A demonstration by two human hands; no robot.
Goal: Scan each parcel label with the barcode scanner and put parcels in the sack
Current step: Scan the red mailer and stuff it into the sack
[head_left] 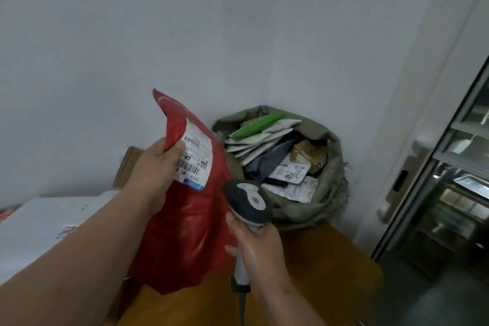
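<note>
**Red mailer held up for scanning beside a half-filled sack**

A person stands at a wooden desk (330, 259) in the corner of a room with pale walls. Their left hand (156, 167) holds a red plastic parcel (185, 225) upright in the air, above the desk's near edge. The thumb presses on the edge of the white shipping label (197, 157) near the top of the parcel, and the other fingers are curled behind it, out of sight. The label faces the viewer, its barcodes uncovered.

The right hand (258, 243) is clenched round the pale handle of a barcode scanner (248, 201). The scanner's dark head sits just beside the parcel's right edge, below the label. Whether it is aimed squarely at the barcode cannot be told.

Behind, in the corner on the desk, an open grey-green sack (330, 193) holds many parcels: white mailers, a green one, a small brown box.

The red parcel looks soft and light. Its film is crinkled and glossy, its top corner flops over, and the lower half hangs loosely, so it is likely to be slippery and to bend when moved. A pinch at the top edge beside the label, as now, seems sensible because it keeps the label flat and readable. For dropping it into the sack, gripping a bunched handful of film would probably be surer than a fingertip hold.

At the left lie white parcels (45, 230) and a cardboard box (127, 167).
</note>
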